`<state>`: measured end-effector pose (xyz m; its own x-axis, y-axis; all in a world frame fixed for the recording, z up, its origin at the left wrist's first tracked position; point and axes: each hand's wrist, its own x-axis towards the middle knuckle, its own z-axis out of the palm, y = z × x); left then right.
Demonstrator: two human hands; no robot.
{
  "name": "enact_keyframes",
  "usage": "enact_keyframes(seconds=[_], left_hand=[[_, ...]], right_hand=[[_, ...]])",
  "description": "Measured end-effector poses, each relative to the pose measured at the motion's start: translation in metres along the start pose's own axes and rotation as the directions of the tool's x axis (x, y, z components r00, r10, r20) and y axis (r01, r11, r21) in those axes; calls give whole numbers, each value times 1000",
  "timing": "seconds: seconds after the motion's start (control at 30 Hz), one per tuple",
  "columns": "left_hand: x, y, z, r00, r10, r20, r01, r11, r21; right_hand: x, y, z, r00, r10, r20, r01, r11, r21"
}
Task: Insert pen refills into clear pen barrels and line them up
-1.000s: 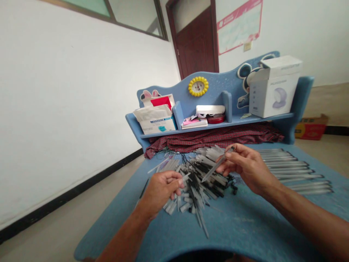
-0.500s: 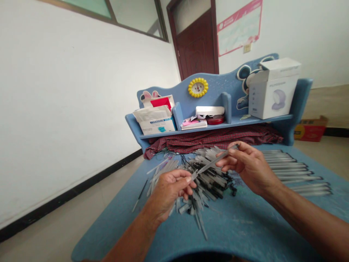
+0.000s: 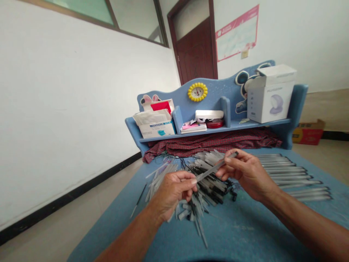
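A translucent pen [image 3: 211, 171] with a dark end slants between my two hands above the pile. My right hand [image 3: 245, 171] pinches it near its dark upper end. At its lower end my left hand [image 3: 176, 187] is closed on a clear pen cap, now mostly hidden by the thumb and fingers. The pen's lower tip goes in at those fingers; how deep it sits in the cap I cannot tell. Below lies a heap of loose pen parts [image 3: 215, 187], clear caps and barrels mixed with black pieces. Several pens [image 3: 289, 171] lie in rows on the right.
The blue table [image 3: 245, 233] has a raised shelf [image 3: 237, 124] at its back, bearing a mask box [image 3: 159, 129], a red round case [image 3: 215, 124] and a white carton [image 3: 271, 98]. A checked cloth [image 3: 196, 143] is bunched beneath the shelf. One thin refill [image 3: 139, 200] lies left.
My hands have drawn slightly together, and the pen's lower tip, seen against the clear cap before, now runs in at my left fingers. The view has tilted up slightly.
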<state>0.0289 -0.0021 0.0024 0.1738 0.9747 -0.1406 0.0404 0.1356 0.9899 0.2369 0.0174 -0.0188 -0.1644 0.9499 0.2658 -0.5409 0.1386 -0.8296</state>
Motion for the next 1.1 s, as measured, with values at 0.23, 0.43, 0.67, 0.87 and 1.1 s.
enact_keyframes(seconds=[0.23, 0.43, 0.67, 0.87, 1.1], left_hand=[[14, -4, 10, 994, -43, 100, 61, 979, -194], [20, -16, 17, 993, -43, 114, 82, 927, -367], [16, -26, 11, 996, -44, 73, 73, 882, -466], [10, -26, 10, 998, -29, 64, 57, 867, -494], [8, -29, 10, 997, -30, 71, 60, 880, -471]], right_hand=[[5, -6, -8, 998, -8, -60, 6, 999, -38], [6, -5, -10, 995, -27, -94, 21, 998, -64], [-2, 5, 3, 989, -38, -142, 25, 996, -91], [-5, 9, 11, 984, -47, -170, 33, 996, -84], [-5, 14, 11, 985, -43, -169, 31, 997, -73]])
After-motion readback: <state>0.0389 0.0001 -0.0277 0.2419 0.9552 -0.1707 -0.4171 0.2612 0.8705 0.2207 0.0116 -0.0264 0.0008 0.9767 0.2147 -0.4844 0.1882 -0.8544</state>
